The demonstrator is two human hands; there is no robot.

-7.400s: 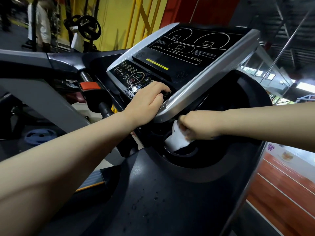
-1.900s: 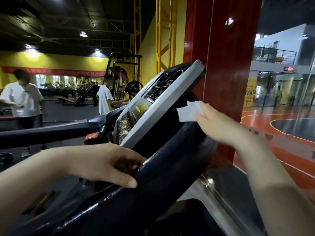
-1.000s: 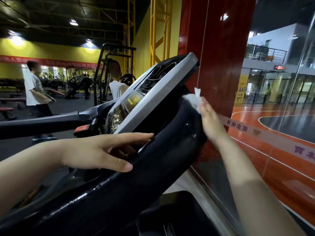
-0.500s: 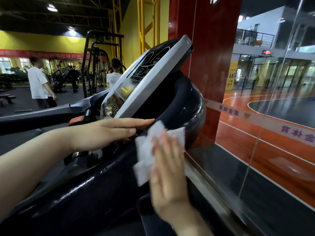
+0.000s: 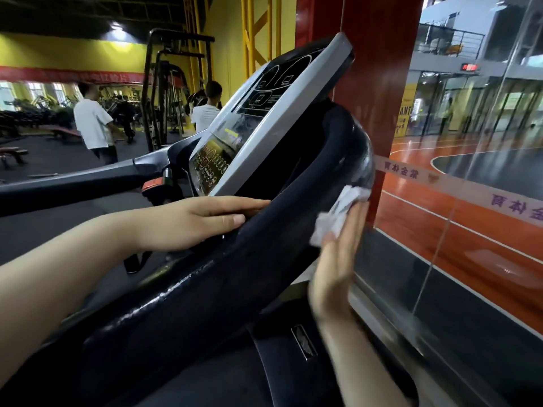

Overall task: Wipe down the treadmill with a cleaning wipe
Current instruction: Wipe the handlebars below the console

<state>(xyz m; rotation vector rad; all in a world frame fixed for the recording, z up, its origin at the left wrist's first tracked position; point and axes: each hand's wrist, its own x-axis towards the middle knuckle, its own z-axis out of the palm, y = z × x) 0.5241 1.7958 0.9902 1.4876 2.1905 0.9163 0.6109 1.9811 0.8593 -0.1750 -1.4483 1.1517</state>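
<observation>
Since 0.5 s ago, right hand (image 5: 333, 268) has slid the cleaning wipe (image 5: 338, 214) from the near, inner face of the black surround out to its right outer edge; wipe now more crumpled and only partly visible beyond the fingertips. Near field: right forearm rises from the lower right; right hand flat, fingers (image 5: 351, 227) straight and held together, pressing the wipe against the side of the treadmill (image 5: 182, 312) surround, which shows a wet sheen and droplets. Left hand (image 5: 191, 221) rests palm-down on the top of the same surround, just left of the wipe; fingers extended and close together, thumb lying along the rim, gripping nothing. Mid field: tilted console (image 5: 264, 113) with silver frame and dark display panel sits above the left hand; button cluster at its lower end. Red safety tab (image 5: 152, 182) sits on the handrail (image 5: 73, 183) running off to the left. Far field: red pillar (image 5: 379, 83) behind the console; glass wall (image 5: 476, 201) on the right with an orange court floor beyond; on the far left, two persons in white shirts (image 5: 92, 123) among gym machines, yellow walls behind.
</observation>
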